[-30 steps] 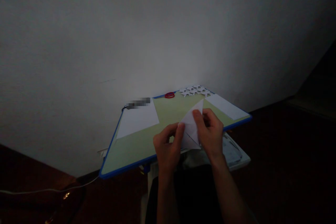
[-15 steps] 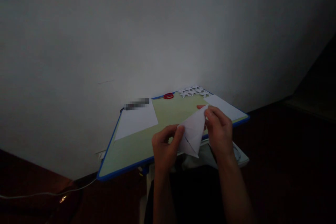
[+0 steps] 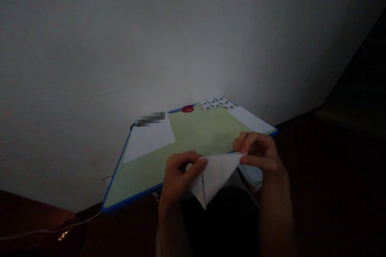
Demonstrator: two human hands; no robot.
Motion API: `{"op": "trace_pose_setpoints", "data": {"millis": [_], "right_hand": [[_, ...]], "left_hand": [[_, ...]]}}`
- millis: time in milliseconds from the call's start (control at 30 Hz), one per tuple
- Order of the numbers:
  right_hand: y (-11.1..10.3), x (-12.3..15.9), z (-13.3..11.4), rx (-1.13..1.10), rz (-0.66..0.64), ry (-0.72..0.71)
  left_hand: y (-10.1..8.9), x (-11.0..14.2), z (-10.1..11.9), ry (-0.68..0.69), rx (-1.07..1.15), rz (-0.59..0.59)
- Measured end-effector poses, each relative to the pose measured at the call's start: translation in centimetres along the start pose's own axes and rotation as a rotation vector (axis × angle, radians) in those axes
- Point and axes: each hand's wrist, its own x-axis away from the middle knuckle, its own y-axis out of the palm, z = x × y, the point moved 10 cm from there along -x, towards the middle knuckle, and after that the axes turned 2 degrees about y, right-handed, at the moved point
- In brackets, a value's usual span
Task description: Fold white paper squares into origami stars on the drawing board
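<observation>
A folded piece of white paper (image 3: pixel 215 174) is stretched between my two hands, just off the near edge of the table and above my lap. Its top edge runs almost level, and one corner points down. My left hand (image 3: pixel 181 172) pinches its upper left part, thumb on the near face. At the right corner, my right hand (image 3: pixel 261 154) grips the tip between thumb and fingers. A dark crease or slit runs down the paper close to my left thumb.
The pale green table (image 3: pixel 199 132) has a blue rim. On it lie a white sheet (image 3: pixel 150 138) at left, another sheet (image 3: pixel 251 119) at right, red-handled scissors (image 3: pixel 187 109) and several small folded paper pieces (image 3: pixel 215 103) at the back. A wall (image 3: pixel 181 40) stands behind; a cable (image 3: pixel 45 231) trails left.
The folded paper has turned clockwise and come lower, its top edge now nearly level. My right hand has moved down and outward, still holding the corner. The view has shifted slightly.
</observation>
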Motion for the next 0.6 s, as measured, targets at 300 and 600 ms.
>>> {"op": "trace_pose_setpoints", "data": {"millis": [300, 600], "right_hand": [[-0.5, 1.8, 0.9, 0.261, -0.192, 0.226], [0.3, 1.9, 1.3, 0.362, -0.259, 0.316]], "left_hand": [[0.3, 0.8, 0.7, -0.003, -0.152, -0.151], [0.0, 1.1, 0.6, 0.017, -0.182, -0.174]]}}
